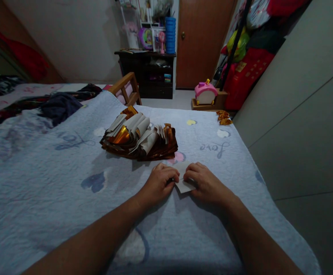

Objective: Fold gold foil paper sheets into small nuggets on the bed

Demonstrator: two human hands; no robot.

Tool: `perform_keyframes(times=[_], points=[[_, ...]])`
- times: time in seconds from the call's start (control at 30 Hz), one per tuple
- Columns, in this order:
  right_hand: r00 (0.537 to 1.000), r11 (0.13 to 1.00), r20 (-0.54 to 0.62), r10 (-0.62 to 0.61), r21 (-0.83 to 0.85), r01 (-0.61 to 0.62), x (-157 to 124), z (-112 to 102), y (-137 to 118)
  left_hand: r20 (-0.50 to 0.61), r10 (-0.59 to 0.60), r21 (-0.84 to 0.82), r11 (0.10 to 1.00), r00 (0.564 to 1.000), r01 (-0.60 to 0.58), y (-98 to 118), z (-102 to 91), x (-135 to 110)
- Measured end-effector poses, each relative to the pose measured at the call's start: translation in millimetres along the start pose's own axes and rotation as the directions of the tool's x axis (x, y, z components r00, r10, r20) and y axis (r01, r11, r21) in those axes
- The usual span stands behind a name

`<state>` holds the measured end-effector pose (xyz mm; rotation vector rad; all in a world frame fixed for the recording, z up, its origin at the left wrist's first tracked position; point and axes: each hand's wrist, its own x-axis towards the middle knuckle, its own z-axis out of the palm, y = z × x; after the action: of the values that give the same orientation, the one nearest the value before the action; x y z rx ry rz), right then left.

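Observation:
A small white sheet of paper lies on the light blue bedspread in front of me. My left hand presses down on its left part with curled fingers. My right hand pinches its right part, fingers bent over the paper. The two hands almost touch at the middle of the sheet. Just beyond them sits a loose pile of gold and white foil papers.
A few folded gold pieces lie at the bed's far right corner. Dark clothes lie at the far left. Beyond the bed stand a wooden chair, a dark cabinet, a pink toy house and a brown door. A grey wall panel runs along the right.

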<state>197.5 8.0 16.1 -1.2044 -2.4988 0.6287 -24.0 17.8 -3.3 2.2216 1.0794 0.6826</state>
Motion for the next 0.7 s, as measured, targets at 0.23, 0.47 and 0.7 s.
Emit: perform_keyframes(times=[0.23, 0.47, 0.7], points=[[1.0, 1.0, 0.003, -0.004, 0.024, 0.004, -0.2, -0.5, -1.1, 0.038, 0.158, 0.096, 0.982, 0.987, -0.161, 6.6, 0.7, -5.1], [0.997, 0.993, 0.024, 0.067, 0.098, -0.069, -3.7, -5.4, 10.7, 0.088, 0.157, 0.069, 0.984, 0.984, -0.163, 7.8, 12.0, -3.3], [0.975, 0.923, 0.092, 0.204, 0.312, -0.223, -8.4, -19.8, 26.6, 0.037, 0.1, 0.059, 0.993, 0.994, -0.102, 9.8, 10.4, -2.3]])
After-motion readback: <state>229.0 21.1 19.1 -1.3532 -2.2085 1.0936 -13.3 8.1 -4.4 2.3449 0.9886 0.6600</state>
